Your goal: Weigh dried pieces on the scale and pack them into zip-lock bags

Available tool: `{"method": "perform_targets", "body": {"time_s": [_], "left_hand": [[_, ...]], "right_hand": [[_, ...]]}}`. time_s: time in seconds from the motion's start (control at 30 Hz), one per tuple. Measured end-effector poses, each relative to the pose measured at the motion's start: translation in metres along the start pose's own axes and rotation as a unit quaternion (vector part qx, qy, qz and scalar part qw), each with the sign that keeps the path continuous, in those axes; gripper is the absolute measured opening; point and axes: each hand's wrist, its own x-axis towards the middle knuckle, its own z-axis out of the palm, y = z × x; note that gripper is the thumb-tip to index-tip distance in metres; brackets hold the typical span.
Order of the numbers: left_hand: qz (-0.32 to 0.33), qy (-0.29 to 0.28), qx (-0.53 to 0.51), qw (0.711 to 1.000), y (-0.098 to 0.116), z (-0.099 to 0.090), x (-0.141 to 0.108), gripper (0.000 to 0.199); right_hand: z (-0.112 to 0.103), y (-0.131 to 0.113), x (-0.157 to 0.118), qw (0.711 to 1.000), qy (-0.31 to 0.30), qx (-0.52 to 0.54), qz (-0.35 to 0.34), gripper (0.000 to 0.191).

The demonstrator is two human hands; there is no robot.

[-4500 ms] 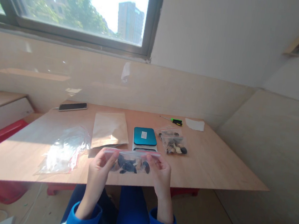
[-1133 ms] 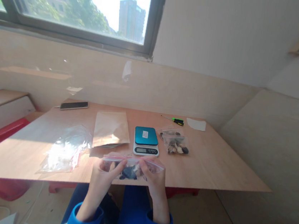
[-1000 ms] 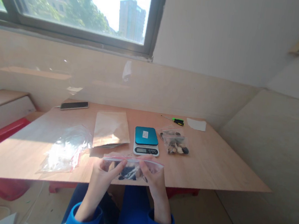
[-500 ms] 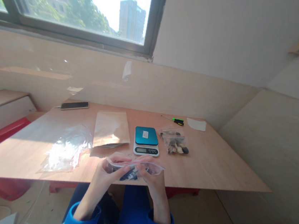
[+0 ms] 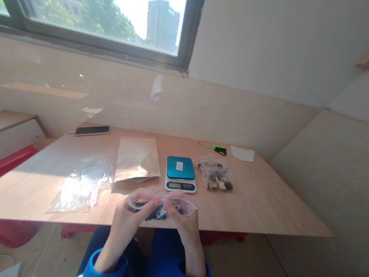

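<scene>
Between my hands is a clear zip bag (image 5: 159, 214) with dark pieces inside, held at the table's front edge. My left hand (image 5: 131, 212) pinches the bag's top edge near its middle. From the other side my right hand (image 5: 183, 220) grips the same edge, its thumb close to the left thumb. The zip strip bows apart toward both ends of the mouth. Just beyond my hands stands a kitchen scale (image 5: 180, 173) with a blue plate and a small display. Nothing lies on that plate except a white label.
Right of the scale lie filled zip bags (image 5: 218, 179) of dark and pale pieces. A brown paper bag (image 5: 138, 160) and a pile of clear bags (image 5: 82, 187) lie left. Farther back are a phone (image 5: 92, 130), screwdrivers (image 5: 218, 149) and white paper (image 5: 242, 153).
Both hands have shifted slightly left with the zip bag, and the thumbs have come closer together at the middle of its edge. Things on the table stay where they were.
</scene>
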Motion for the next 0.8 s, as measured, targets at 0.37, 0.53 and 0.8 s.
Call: {"method": "perform_targets", "body": {"time_s": [0.37,0.53,0.8], "left_hand": [[-0.042,-0.027,-0.016,0.999,-0.003,-0.003,0.004,0.019],[-0.075,-0.043,-0.052,0.995,-0.014,-0.008,0.003,0.025],[-0.133,-0.076,-0.101,0.983,-0.028,-0.02,0.007,0.039]], "right_hand": [[0.006,0.005,0.0,0.998,0.051,-0.029,-0.027,0.012],[-0.001,0.014,0.0,0.998,0.055,0.008,0.035,0.022],[-0.053,0.025,0.0,0.992,0.038,0.061,0.106,0.055]]}}
